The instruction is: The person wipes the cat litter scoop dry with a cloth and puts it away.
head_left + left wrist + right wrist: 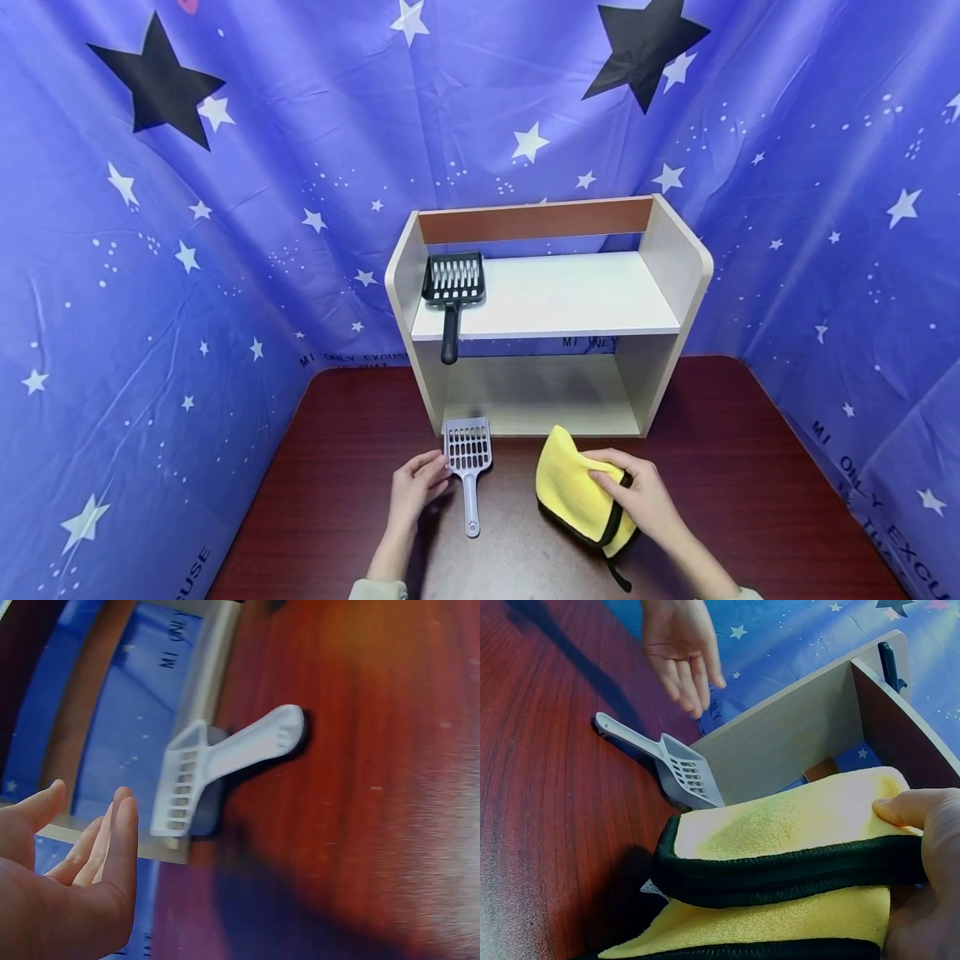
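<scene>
— Well, gripping what with right hand [643, 493]?
— Black-edged yellow plush cloth [573, 487], at three o'clock from grey slotted plastic scoop [470, 498].
— And with left hand [415, 487]?
— Extending relaxed fingers at scoop's nine o'clock.

From head, farthest: looking forward, down over tabletop [750, 492] and shelf [558, 293]. From left wrist, nearer: tilted, facing grey scoop [216, 760]. From right wrist, close: across cloth [795, 814], sharing scoop with left.
</scene>
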{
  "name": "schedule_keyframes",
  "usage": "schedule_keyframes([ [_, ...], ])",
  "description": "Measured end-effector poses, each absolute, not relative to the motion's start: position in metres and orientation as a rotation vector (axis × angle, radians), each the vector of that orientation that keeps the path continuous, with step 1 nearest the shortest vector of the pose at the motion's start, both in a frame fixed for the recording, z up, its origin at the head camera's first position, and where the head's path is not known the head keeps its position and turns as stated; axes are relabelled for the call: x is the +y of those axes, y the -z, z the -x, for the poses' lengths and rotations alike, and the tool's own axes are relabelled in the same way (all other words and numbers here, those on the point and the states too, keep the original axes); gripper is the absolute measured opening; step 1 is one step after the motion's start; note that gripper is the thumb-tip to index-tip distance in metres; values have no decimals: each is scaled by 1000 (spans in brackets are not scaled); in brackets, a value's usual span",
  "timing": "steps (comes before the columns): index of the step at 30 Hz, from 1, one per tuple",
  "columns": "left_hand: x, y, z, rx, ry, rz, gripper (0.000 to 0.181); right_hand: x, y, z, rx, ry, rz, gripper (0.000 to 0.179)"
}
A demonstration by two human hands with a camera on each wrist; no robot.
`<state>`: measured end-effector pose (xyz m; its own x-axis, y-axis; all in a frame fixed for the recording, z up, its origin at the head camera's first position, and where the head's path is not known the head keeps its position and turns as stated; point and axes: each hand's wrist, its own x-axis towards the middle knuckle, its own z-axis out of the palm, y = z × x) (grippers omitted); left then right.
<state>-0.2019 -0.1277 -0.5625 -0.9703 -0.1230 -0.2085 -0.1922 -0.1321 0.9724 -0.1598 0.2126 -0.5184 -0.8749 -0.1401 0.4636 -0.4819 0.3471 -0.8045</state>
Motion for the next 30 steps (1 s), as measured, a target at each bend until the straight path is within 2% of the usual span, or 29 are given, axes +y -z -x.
schedule_keyframes([
  [14,-118,605,194,2152,-2135,290,43,213,519,159,-2317,-1565,-538,23],
  [30,-104,604,190,2373,-1967,240,34,216,519,159,-2314,-1546,-539,24],
])
